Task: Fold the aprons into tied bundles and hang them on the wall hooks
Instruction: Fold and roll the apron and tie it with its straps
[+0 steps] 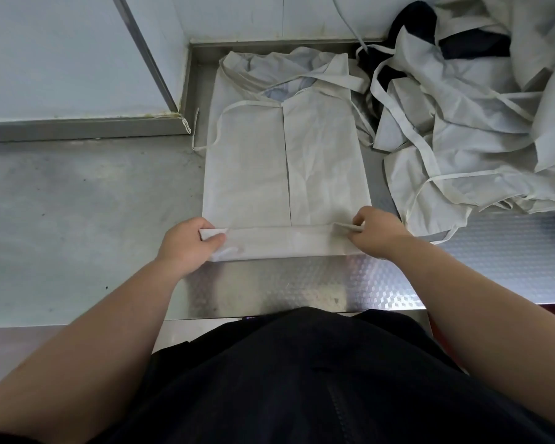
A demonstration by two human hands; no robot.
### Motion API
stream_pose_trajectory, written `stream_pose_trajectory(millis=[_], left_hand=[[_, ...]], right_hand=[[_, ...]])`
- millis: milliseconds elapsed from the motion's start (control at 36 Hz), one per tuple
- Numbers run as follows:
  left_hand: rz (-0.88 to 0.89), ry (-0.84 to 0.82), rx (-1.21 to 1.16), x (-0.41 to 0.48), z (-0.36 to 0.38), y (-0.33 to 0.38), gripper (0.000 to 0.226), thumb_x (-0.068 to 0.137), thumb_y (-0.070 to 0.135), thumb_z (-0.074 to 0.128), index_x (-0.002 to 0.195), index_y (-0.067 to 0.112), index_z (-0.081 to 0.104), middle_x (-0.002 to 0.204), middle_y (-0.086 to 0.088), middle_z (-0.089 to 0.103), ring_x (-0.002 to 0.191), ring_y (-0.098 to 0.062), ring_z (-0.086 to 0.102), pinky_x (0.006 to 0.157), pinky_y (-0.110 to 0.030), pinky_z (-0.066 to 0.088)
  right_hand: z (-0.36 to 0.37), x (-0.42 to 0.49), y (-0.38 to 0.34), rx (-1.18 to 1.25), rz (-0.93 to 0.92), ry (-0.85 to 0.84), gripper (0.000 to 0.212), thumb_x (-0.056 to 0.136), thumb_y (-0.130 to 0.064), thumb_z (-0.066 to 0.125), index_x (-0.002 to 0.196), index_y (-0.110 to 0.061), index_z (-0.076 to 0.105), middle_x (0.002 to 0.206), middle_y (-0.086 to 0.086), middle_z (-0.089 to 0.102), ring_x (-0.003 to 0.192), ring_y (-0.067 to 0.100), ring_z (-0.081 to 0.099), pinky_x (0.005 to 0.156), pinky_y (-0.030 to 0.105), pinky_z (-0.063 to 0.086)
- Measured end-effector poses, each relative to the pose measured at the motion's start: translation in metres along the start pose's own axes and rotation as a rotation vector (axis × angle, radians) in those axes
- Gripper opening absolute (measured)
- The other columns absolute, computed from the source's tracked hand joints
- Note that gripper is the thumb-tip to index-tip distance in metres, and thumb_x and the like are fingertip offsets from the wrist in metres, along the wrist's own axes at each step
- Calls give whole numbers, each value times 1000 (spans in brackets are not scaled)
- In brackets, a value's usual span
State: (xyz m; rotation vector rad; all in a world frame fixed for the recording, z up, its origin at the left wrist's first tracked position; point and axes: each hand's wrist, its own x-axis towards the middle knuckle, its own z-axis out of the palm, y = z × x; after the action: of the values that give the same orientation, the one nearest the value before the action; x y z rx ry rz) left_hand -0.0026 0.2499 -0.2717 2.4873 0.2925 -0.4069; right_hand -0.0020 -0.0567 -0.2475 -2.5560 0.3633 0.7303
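Observation:
A white apron (285, 161) lies flat on the steel counter (285, 283), folded lengthwise into a narrow panel with its two halves meeting along a centre seam. Its near end is turned up into a flat band (285, 241) across the full width. My left hand (186, 245) pinches the left end of that band. At the right end my right hand (378, 230) pinches the band's corner. The apron's neck loop and ties (218, 123) trail at the far end, near the wall.
A heap of loose white aprons (462, 123) with tangled ties fills the right side of the counter, with a dark cloth (471, 46) among them. A raised steel ledge (77, 128) and pale wall panels bound the left and back. No wall hooks are in view.

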Motion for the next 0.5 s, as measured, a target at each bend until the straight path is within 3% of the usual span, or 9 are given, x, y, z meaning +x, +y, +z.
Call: stream_pose_trajectory(millis=[167,306,361,417,444,500], left_hand=[[-40,108,33,2,9,0,26,87,33,64,100,11,59,84,-4,58,81,-23,52,66,-26,34],[55,165,181,0,16,0,27,90,25,61,111,9,56,113,-14,54,103,-33,51,78,-38,42],[226,243,273,-1,18,-1,26,88,13,60,113,10,60,117,-14,53,108,-33,45,84,-41,39],[492,260,367,0,20,-3,32,74,-2,54,99,13,67,105,-9,61,100,-27,46,78,-35,31],[589,230,400,1,21,-4,38,64,-4,50,92,14,69,98,-6,64,94,-26,50,75,-32,28],[624,100,394,-1,23,0,43,60,-8,45,90,12,69,93,-6,66,86,-31,59,77,-33,36]], right_hand=[[6,0,0,40,62,66,40,91,-23,50,127,-10,39,112,14,56,95,30,55,73,32,43],[12,-5,-4,-145,18,131,41,92,-26,50,127,-12,37,120,14,50,105,33,53,81,39,44],[13,-7,-4,-386,-54,232,40,89,-18,50,128,-16,42,124,11,45,113,32,46,93,41,38],[14,-8,-1,-613,-182,299,45,82,-5,52,124,-21,49,121,6,46,113,30,43,97,37,30],[15,-9,0,-690,-241,297,45,79,-2,54,119,-22,54,118,4,48,111,28,43,96,36,28],[16,-10,4,-764,-287,259,38,78,-2,54,111,-20,59,112,0,53,108,26,43,95,35,26]])
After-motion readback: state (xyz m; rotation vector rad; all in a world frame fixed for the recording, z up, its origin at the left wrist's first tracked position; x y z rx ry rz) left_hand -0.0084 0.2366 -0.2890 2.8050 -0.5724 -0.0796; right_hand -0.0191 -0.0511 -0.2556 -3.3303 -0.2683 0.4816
